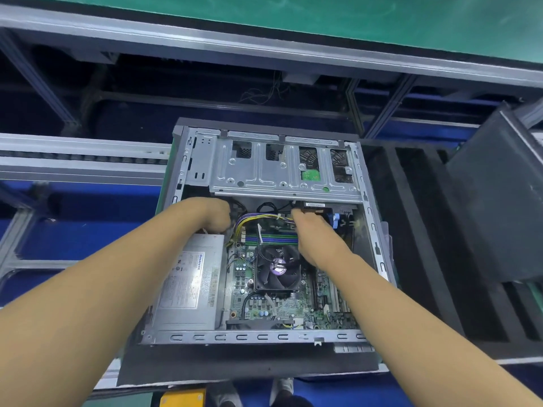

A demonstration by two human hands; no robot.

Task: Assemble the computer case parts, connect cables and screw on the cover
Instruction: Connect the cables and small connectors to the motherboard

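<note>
Inside the open computer case [264, 337], the right hand [313, 232] pinches a connector [308, 212] at one o'clock of the fan [277, 267], the left hand's [213, 214] grip unreadable at ten o'clock, and a crooked push could bend pins.

The open computer case [264, 337] lies flat mid-frame, motherboard [246, 306] exposed. Coloured cables [252, 220] arc across its upper middle, below the silver drive cage [264, 174].
</note>
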